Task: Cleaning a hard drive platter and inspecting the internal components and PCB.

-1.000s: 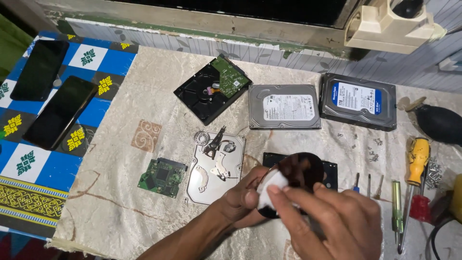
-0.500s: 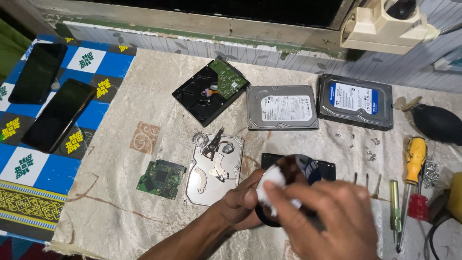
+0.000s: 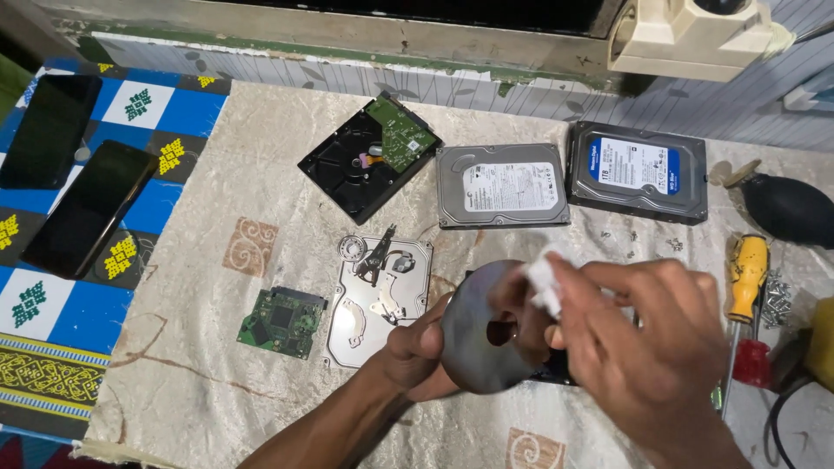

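- Cloth (image 3: 261, 365), pale and patterned, covers our table below a window ledge (image 3: 347, 35); bare stretches lie left of the platter.
- Three hard drives (image 3: 499, 185) lie beyond the platter, an opened drive base (image 3: 378, 304) just left.
- Our left hand (image 3: 417, 352) grips the shiny platter (image 3: 478, 347) by its edge.
- Our right hand (image 3: 643, 339) pinches a white wipe (image 3: 543, 280) against it.
- Yellow screwdriver (image 3: 747, 278) lies right.

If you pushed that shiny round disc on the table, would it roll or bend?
The shiny disc looks like thin rigid metal, so it probably would not bend. Flat, it would likely slide; on edge, it could roll. The left hand grips only its rim while the right hand wipes with white tissue, suggesting it smudges easily.
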